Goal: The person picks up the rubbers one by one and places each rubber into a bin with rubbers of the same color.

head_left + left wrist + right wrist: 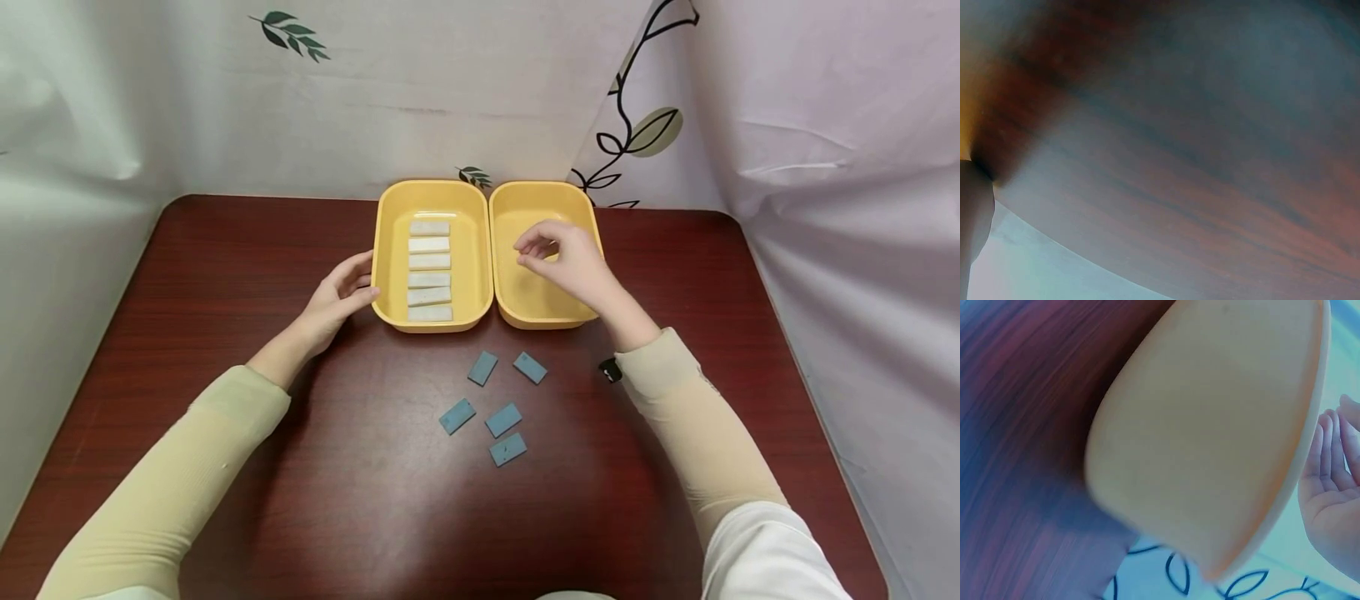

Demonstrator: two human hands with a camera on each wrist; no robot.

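My left hand (335,302) rests against the outer left side of the left yellow tray (471,312), its thumb touching near the rim. Inside that tray, several white rectangular tiles (430,262) lie in a column. Over the right yellow tray (517,310) hovers my right hand (566,258), fingers loosely bent and the thumb apart from them; nothing shows between them. The right wrist view shows this hand (1332,500) beyond the tray's wall (1204,425). Several blue-grey rectangular tiles (457,416) lie scattered on the table in front of the trays.
Both trays stand side by side near the back edge of the dark red wooden table (337,483). A white curtain with leaf prints (420,92) hangs behind and at the sides. A small black item (611,370) shows beside the right cuff.
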